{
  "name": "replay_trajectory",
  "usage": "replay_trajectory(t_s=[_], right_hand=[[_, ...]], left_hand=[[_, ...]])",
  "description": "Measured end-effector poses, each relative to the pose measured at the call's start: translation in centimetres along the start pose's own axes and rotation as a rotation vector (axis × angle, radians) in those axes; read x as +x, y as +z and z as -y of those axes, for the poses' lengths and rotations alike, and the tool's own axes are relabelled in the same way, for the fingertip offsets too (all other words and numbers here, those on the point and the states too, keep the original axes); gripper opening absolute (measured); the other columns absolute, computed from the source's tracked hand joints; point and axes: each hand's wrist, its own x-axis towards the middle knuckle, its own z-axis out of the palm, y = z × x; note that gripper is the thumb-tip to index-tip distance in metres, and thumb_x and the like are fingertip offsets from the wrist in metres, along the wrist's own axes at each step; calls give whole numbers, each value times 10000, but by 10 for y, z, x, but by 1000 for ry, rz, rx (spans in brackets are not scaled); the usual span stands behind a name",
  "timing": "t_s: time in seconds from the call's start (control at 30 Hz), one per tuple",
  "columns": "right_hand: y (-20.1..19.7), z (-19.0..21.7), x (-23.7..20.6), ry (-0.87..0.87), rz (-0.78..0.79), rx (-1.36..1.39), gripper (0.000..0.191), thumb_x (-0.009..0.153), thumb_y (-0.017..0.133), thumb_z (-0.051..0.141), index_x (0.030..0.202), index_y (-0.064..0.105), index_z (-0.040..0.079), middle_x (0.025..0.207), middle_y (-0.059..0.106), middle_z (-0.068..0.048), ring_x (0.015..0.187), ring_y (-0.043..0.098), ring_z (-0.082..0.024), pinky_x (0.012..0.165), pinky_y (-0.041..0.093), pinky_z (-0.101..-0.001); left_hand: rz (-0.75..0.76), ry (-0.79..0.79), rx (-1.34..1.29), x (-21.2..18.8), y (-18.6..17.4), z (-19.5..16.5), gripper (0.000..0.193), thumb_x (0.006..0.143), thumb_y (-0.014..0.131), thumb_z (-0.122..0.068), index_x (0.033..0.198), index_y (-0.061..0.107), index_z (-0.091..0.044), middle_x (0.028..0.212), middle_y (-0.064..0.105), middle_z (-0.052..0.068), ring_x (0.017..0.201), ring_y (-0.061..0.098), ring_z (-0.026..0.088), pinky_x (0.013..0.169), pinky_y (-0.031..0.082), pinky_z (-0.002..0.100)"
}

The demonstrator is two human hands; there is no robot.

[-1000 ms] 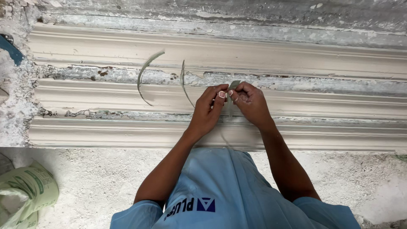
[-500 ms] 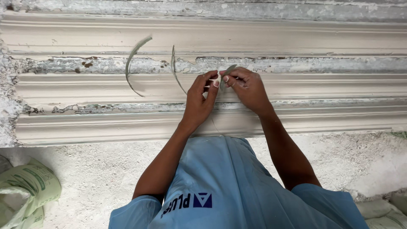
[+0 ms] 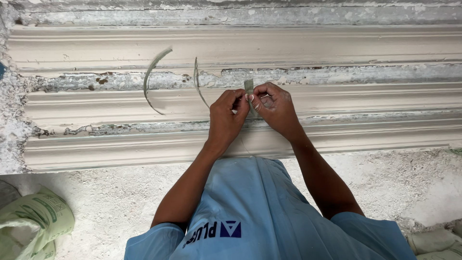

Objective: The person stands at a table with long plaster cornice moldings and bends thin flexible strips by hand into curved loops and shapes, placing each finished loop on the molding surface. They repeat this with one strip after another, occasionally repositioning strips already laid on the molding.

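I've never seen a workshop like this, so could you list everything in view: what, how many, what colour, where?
moulded profiles: three long runs, off-white, lying side by side across the upper half
curved strips: two thin arcs, grey-green, standing on the mouldings left of the hands
small strip: one, grey-green, pinched between both hands
floor: white, dusty, in front of the mouldings
sacks: one pale green at lower left, more at lower right
shirt: one, light blue, bottom centre
left hand: fingers on the small strip
right hand: fingers on the small strip
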Motion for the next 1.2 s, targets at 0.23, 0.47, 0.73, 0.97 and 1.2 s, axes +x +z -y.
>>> replay_trajectory(t_s=[0.23,0.47,0.73,0.97,1.2], right_hand=[[3,-22,-1,-114,-18,-194,106,990,708,70,1032,654,-11,1002,663,-75,912,681,-145,822,585,-284],[-78,21,-65,-643,-100,215,196,1068,568,136,898,665,126,778,562,30,709,588,-74,600,504,-251],[-176,14,-105,-327,-518,518,18,1023,651,129,1022,662,114,976,686,-31,759,659,-89,673,545,-233],[-61,-14,-28,140,-171,10,168,1066,576,133,1067,697,17,950,719,-107,831,689,-162,787,626,-318],[-24,-23,-18,161,-46,96,149,1024,677,131,1079,674,-7,960,718,-54,887,668,-82,816,575,-255]], left_hand=[[-31,-56,28,-7,6,13,184,955,715,-103,1087,718,25,886,705,109,669,657,136,596,529,280],[-239,-105,230,37,-20,108,141,966,660,-107,1029,730,-3,864,746,139,703,716,162,606,555,304],[-115,-96,336,61,-54,152,202,1011,611,-134,1093,709,24,946,741,198,788,749,305,708,578,378],[-93,-82,238,59,-26,112,399,1068,526,-141,1437,526,9,1263,669,198,981,697,231,780,590,362],[241,-50,-150,0,-6,14,255,1072,588,-189,1266,679,-50,1027,677,74,873,655,123,695,524,267]])
